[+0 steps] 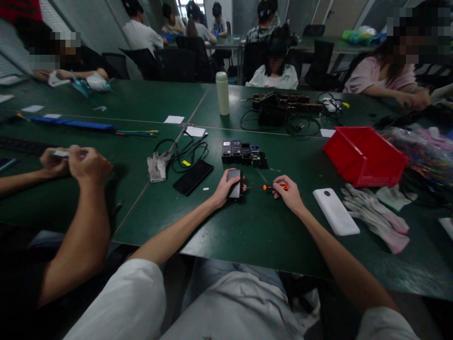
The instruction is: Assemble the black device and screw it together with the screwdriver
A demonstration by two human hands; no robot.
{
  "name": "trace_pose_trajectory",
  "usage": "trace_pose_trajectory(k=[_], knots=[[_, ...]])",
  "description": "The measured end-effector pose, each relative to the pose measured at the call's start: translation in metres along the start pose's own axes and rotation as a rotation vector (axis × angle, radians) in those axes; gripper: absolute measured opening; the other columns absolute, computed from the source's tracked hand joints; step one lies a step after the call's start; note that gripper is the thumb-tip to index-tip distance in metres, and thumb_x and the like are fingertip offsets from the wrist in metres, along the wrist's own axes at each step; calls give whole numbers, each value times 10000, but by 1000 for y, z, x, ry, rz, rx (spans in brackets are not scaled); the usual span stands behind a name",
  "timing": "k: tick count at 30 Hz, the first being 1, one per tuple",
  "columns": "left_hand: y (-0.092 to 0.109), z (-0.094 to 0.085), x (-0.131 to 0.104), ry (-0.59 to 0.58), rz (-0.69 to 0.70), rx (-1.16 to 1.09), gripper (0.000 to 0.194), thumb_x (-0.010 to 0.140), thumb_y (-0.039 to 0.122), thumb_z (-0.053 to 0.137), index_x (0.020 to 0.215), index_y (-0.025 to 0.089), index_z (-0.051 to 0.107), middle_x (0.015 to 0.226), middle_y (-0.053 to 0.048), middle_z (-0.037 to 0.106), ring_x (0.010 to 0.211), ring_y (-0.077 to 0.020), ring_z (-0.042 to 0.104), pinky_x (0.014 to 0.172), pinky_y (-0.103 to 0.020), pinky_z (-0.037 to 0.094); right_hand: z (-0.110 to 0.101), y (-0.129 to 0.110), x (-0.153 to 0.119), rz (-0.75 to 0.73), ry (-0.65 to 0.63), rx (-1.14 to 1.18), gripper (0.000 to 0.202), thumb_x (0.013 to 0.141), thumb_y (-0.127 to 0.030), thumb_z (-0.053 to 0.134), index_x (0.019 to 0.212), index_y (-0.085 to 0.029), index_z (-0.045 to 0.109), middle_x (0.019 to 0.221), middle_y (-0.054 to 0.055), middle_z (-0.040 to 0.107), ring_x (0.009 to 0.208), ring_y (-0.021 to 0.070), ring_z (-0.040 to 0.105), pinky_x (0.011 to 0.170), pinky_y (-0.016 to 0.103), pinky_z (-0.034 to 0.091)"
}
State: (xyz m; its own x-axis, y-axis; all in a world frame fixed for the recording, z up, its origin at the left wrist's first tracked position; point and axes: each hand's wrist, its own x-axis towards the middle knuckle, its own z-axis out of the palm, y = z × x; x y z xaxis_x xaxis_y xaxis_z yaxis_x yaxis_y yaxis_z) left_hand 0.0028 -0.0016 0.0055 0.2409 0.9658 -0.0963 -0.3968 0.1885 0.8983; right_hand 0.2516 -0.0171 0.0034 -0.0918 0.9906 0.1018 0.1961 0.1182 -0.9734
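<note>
My left hand is closed around a small black boxy device with a grey front, held just over the green table. An orange-handled screwdriver is gripped in my right hand. Its thin shaft points left at the device's right side; whether the tip touches is too small to tell. Beyond my hands stand several small black modules in a row, the rightmost with a bare circuit board. A black smartphone lies left of my left hand.
A white power bank, work gloves and a red bin are on the right. A grey glove and black cable lie left. A pale bottle stands behind. At left, a co-worker's hands hold something small.
</note>
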Motion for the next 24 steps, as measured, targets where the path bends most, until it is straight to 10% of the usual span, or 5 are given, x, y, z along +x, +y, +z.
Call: trace_pose_trajectory(k=[24], knots=[[0, 4, -7, -44, 46, 177, 449, 769, 351, 661, 1150, 235, 453, 1021, -43, 629, 664, -137, 660, 628, -284, 551, 1, -4, -1, 10, 39, -38, 280, 812, -445, 637, 858, -182, 551, 673, -17, 584, 487, 100, 575, 448, 209, 453]])
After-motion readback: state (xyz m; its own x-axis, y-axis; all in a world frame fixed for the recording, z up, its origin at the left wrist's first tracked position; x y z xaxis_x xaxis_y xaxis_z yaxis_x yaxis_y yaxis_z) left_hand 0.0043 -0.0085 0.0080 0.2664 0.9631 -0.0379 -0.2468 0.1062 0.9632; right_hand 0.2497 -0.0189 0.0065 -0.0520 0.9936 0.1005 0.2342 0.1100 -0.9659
